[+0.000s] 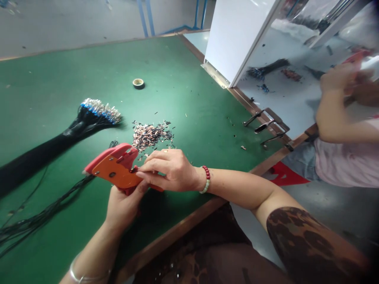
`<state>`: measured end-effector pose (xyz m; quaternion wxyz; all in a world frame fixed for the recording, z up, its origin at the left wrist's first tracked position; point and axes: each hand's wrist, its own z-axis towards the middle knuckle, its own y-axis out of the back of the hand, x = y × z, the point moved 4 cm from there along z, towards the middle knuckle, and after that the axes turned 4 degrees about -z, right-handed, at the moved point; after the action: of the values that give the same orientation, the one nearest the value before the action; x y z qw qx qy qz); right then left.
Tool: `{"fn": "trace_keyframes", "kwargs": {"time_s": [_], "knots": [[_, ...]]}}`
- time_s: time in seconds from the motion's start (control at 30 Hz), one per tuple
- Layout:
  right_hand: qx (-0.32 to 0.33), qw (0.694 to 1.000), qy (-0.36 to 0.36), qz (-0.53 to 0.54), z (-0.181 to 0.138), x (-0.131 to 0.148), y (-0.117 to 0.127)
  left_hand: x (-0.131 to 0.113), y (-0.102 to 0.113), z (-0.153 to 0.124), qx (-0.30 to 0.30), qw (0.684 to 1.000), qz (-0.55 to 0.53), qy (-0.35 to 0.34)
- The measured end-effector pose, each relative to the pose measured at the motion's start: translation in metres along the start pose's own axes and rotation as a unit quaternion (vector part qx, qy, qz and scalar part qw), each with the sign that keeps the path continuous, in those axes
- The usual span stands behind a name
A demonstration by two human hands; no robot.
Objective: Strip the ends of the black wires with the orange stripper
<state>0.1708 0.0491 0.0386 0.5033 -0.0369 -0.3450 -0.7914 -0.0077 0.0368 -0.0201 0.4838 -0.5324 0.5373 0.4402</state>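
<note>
My left hand (pixel 124 205) is wrapped round the handles of a red and orange crimping tool (pixel 114 169), held just above the green table (pixel 183 94). My right hand (pixel 167 169) reaches across to the tool's jaw, its fingertips pinched together at the opening; what they pinch is too small to make out. A pile of small metal terminals (pixel 149 135) lies just beyond both hands. A thick bundle of black wires with blue-sleeved, metal-tipped ends (pixel 99 110) lies to the left.
Loose black wires (pixel 35 219) trail along the left front of the table. A roll of tape (pixel 138 83) sits farther back. A white panel (pixel 233 35) stands at the right. Metal clips (pixel 266 126) lie at the table's right edge, beside another person's arm (pixel 334 114).
</note>
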Motion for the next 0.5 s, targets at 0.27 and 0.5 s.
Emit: {"fn": "trace_keyframes", "kwargs": {"time_s": [0.27,0.5], "knots": [[-0.012,0.999,0.023,-0.019,-0.001,0.002,0.001,-0.005,-0.001,0.001,0.002,1.000,0.004,-0.018],[0.005,1.000,0.019,-0.021,0.000,0.003,0.001,-0.018,-0.005,0.000,-0.001,0.997,0.064,-0.053]]}}
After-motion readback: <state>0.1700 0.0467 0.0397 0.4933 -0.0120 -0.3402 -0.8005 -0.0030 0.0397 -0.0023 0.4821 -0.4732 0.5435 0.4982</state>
